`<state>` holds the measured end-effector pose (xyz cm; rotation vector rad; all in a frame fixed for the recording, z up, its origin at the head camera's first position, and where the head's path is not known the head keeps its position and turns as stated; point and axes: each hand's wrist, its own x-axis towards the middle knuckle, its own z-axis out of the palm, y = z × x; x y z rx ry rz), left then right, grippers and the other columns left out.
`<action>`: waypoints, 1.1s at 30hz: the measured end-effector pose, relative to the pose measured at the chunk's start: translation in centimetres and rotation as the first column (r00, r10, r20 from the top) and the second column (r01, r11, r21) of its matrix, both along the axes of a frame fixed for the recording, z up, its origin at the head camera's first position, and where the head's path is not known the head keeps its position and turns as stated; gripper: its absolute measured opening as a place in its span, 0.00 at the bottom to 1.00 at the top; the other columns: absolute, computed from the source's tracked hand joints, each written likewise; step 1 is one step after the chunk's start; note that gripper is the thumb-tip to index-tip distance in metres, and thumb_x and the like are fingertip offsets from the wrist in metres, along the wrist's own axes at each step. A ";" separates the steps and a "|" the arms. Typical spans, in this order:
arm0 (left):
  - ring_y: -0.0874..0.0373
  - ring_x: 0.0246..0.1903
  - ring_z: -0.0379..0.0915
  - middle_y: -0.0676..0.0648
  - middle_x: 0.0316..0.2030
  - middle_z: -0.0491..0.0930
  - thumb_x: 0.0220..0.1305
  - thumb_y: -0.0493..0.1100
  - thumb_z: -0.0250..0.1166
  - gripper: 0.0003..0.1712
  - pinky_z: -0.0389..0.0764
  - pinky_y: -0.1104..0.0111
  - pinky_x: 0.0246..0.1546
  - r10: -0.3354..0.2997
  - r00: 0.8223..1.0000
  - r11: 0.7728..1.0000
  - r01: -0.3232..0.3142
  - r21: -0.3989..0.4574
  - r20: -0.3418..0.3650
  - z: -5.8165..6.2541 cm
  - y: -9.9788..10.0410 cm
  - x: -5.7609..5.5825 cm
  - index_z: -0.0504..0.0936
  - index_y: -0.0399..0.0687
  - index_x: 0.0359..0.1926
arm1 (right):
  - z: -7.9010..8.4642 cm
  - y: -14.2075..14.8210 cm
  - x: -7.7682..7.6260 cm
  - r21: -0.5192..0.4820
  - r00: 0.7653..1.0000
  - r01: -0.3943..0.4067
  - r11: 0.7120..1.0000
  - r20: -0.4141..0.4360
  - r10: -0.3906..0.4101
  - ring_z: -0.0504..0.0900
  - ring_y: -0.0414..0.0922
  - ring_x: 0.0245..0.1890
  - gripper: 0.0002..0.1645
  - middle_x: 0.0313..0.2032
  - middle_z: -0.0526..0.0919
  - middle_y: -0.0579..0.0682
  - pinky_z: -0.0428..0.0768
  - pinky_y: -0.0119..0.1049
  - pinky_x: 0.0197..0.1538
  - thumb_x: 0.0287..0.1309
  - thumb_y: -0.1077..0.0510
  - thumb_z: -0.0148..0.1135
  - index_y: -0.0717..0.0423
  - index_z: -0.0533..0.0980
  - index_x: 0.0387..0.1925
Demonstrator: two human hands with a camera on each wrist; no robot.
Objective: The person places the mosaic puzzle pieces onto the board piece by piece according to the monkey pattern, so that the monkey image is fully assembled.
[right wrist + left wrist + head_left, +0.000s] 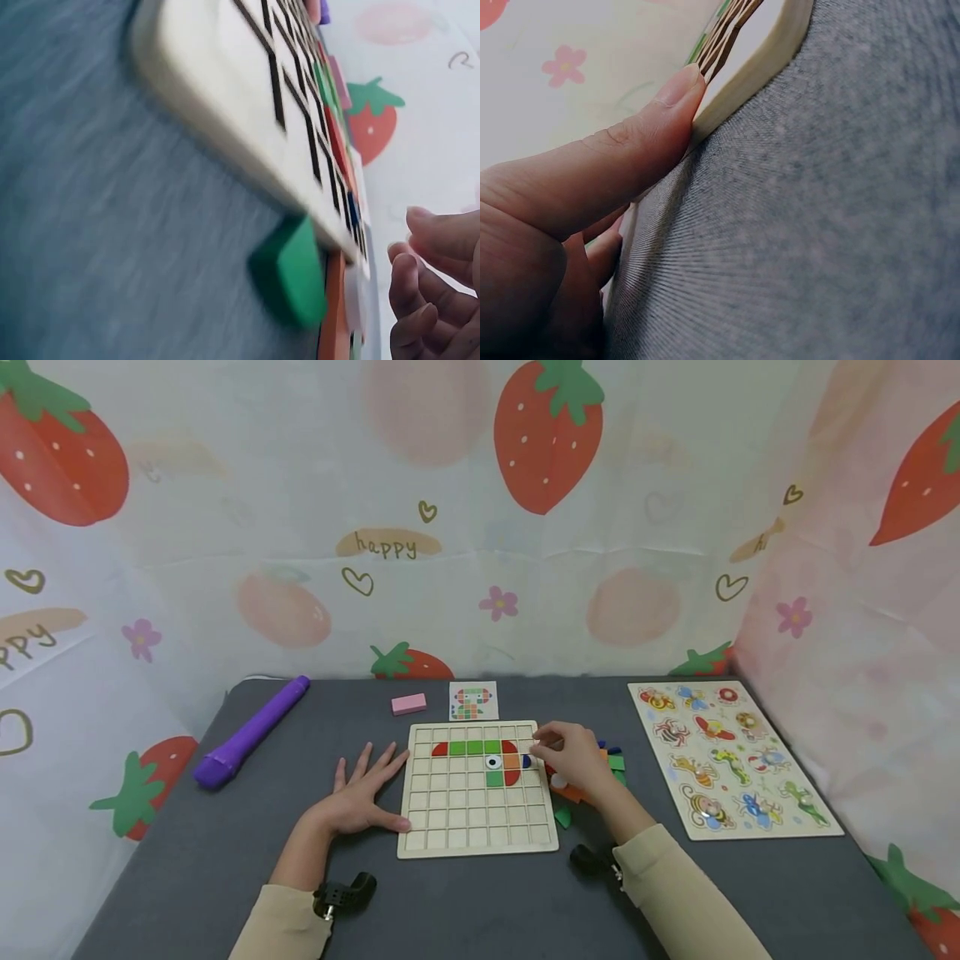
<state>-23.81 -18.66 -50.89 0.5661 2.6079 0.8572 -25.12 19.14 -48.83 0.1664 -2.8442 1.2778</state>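
Note:
A wooden grid board [442, 818] lies flat in the middle of the table. Red, green and orange pieces fill some of its squares, with a white eye-marked piece [492, 762] among them. A small blue piece [527, 762] sits near the right edge. My left hand [360, 802] lies spread at the board's left side, its thumb [667, 105] touching the edge. Over the board's upper right, my right hand [573, 756] hovers with fingers loosely bent; nothing shows between thumb and fingertips in the right wrist view. Loose pieces [617, 763] lie partly hidden beneath that hand.
A patterned card [474, 702] and a pink block [408, 704] lie behind the board. At the left is a purple stick-like object [255, 731]; at the right, an insect picture board [731, 764]. A green piece [289, 274] lies by the grid board's right edge.

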 end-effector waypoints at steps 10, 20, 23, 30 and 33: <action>0.37 0.78 0.16 0.43 0.82 0.38 0.47 0.65 0.78 0.69 0.15 0.35 0.68 0.004 1.000 1.000 -0.004 0.000 0.001 0.1 0.0 0.1 0.47 0.57 0.82 | -0.7 2.4 0.7 0.037 0.999 0.046 0.998 -0.006 -0.046 0.85 0.45 0.38 0.14 0.39 0.87 0.49 0.84 0.46 0.45 0.62 0.53 0.71 0.54 0.84 0.46; 0.37 0.78 0.16 0.43 0.81 0.38 0.47 0.66 0.78 0.69 0.15 0.35 0.68 0.005 1.000 1.000 -0.005 0.002 -0.002 0.0 0.1 0.1 0.47 0.57 0.82 | -1.1 3.3 0.6 0.132 0.996 0.066 0.989 0.043 -0.073 0.83 0.50 0.45 0.22 0.44 0.87 0.52 0.82 0.51 0.51 0.61 0.45 0.71 0.56 0.84 0.49; 0.37 0.78 0.16 0.43 0.81 0.38 0.47 0.66 0.78 0.69 0.15 0.35 0.68 0.006 1.000 1.000 -0.006 0.000 -0.005 0.0 0.1 0.1 0.47 0.57 0.82 | -0.9 3.3 0.5 0.151 0.996 0.057 0.987 0.054 -0.066 0.82 0.50 0.44 0.21 0.43 0.86 0.53 0.81 0.50 0.50 0.62 0.45 0.70 0.55 0.85 0.48; 0.37 0.78 0.16 0.44 0.82 0.38 0.47 0.66 0.78 0.69 0.15 0.36 0.68 0.009 1.000 1.000 -0.009 0.001 -0.005 -0.1 -0.1 0.1 0.47 0.57 0.82 | -0.9 3.0 0.2 0.187 0.994 0.053 0.981 0.080 -0.069 0.81 0.46 0.38 0.17 0.40 0.86 0.50 0.81 0.46 0.44 0.62 0.46 0.70 0.53 0.85 0.45; 0.38 0.78 0.16 0.44 0.82 0.38 0.47 0.66 0.78 0.69 0.15 0.36 0.68 0.008 1.000 1.000 -0.008 0.001 -0.006 -0.1 -0.1 0.0 0.47 0.58 0.82 | -0.9 3.0 0.1 0.197 0.992 0.060 0.979 0.097 -0.080 0.79 0.46 0.36 0.16 0.39 0.84 0.51 0.80 0.45 0.42 0.62 0.47 0.71 0.54 0.84 0.43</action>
